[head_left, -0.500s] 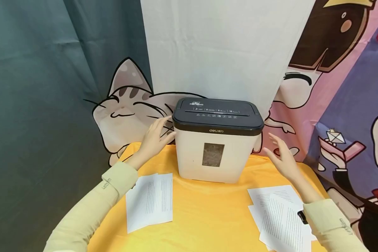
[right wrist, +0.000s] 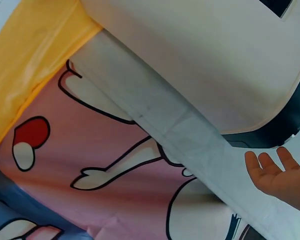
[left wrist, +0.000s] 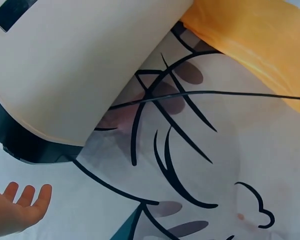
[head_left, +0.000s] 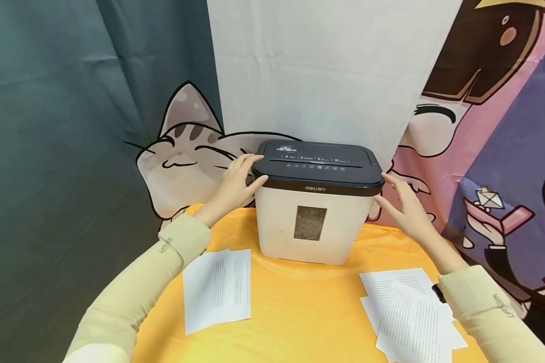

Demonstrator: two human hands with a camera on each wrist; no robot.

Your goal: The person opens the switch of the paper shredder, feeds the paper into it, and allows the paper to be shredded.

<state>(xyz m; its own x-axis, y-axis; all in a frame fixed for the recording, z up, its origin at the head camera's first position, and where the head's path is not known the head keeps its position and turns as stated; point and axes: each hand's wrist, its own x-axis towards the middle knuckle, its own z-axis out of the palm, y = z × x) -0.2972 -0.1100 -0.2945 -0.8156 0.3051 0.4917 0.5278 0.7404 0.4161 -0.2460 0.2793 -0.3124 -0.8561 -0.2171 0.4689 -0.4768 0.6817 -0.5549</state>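
Note:
A paper shredder (head_left: 277, 222) with a white bin and a dark lid (head_left: 327, 175) stands upright at the middle back of the table. My left hand (head_left: 234, 185) is at the lid's left end, thumb and fingers spread loosely. In the left wrist view a small gap separates that hand (left wrist: 20, 212) from the lid's dark edge. At the opposite end, my right hand (head_left: 406, 209) reaches up with relaxed fingers. Its fingertips come very close to the lid's rim in the right wrist view; I cannot tell whether they touch. Neither hand holds anything.
Printed sheets (head_left: 215, 292) lie on the yellow tablecloth (head_left: 304, 312) at the left front. Another overlapping pile of printed papers (head_left: 409, 322) is at the right front, beside my right forearm. Behind the shredder hangs a cartoon-printed curtain (head_left: 336, 65). A thin dark cable (left wrist: 230, 93) crosses the left wrist view.
Both hands have moved inward to the ends of the shredder's lid, the left one rightward and the right one leftward and up. The shredder and papers have stayed in place.

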